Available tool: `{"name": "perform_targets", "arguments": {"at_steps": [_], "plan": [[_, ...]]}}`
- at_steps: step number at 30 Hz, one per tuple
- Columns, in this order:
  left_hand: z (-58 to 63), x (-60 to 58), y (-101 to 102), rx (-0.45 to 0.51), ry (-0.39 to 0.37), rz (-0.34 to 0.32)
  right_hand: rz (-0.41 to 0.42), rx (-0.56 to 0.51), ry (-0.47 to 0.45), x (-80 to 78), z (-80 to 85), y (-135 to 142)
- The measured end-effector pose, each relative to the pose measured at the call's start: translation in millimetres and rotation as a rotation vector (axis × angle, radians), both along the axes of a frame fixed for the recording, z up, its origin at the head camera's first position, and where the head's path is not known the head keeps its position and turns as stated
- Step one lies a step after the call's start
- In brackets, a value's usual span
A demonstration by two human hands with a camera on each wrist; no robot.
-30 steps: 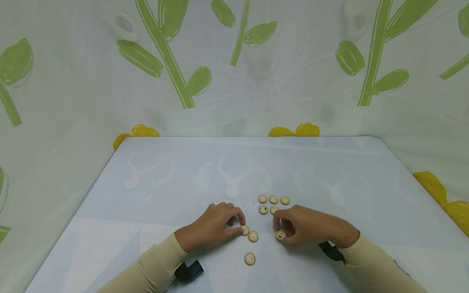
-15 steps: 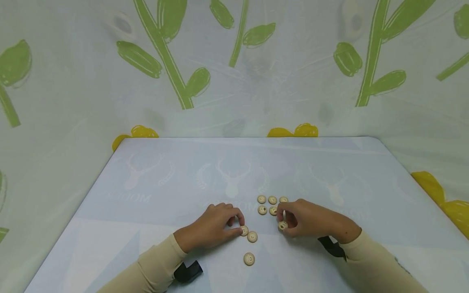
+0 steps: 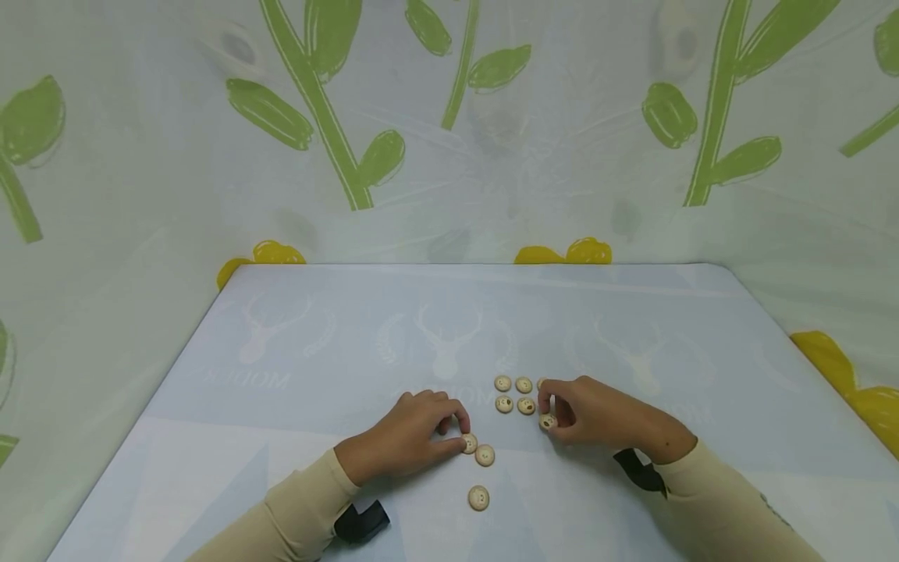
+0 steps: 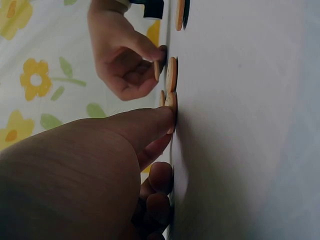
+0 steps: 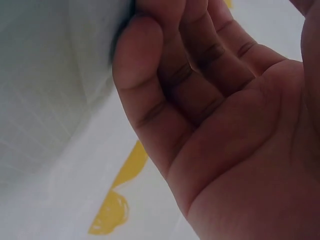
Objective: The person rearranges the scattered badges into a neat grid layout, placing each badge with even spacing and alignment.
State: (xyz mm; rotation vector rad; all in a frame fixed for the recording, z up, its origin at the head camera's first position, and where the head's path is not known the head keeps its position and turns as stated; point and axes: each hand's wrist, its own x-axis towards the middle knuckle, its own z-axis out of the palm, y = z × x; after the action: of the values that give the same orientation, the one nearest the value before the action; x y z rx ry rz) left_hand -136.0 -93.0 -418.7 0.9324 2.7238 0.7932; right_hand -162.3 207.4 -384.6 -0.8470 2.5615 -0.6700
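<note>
My left hand (image 3: 414, 433) pinches a pale round wooden button (image 3: 470, 443) between thumb and index finger at the tabletop. A second button (image 3: 485, 455) lies against its lower right side, and another button (image 3: 478, 498) lies nearer me. My right hand (image 3: 590, 414) pinches a button (image 3: 548, 421) with a dark mark; the left wrist view shows this button (image 4: 156, 71) slightly above the table. Left of those fingers lie two buttons in a row, one of them a dark-marked button (image 3: 526, 406). Behind is a row of three, its rightmost button (image 3: 541, 383) partly covered by my right hand.
The table (image 3: 316, 343) has a pale blue-grey cover with faint deer prints. Behind it hangs a white sheet (image 3: 562, 140) with green leaf and yellow flower prints. Black wrist straps (image 3: 361, 522) sit at both sleeves.
My right hand has moved away from me and slightly right with its button, beside the second row, uncovering the dark-marked button there. The left hand has stayed in place.
</note>
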Motion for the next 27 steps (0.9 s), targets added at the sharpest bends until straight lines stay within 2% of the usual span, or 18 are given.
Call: {"name": "perform_targets", "arguments": {"at_steps": [16, 27], "plan": [[1.1, 0.9, 0.6, 0.003, 0.007, 0.002, -0.104, 0.047, 0.002, -4.1, -1.7, 0.8], [0.1, 0.4, 0.7, 0.005, 0.006, 0.007, -0.112, 0.049, 0.000, -7.3, -6.4, 3.1]]}}
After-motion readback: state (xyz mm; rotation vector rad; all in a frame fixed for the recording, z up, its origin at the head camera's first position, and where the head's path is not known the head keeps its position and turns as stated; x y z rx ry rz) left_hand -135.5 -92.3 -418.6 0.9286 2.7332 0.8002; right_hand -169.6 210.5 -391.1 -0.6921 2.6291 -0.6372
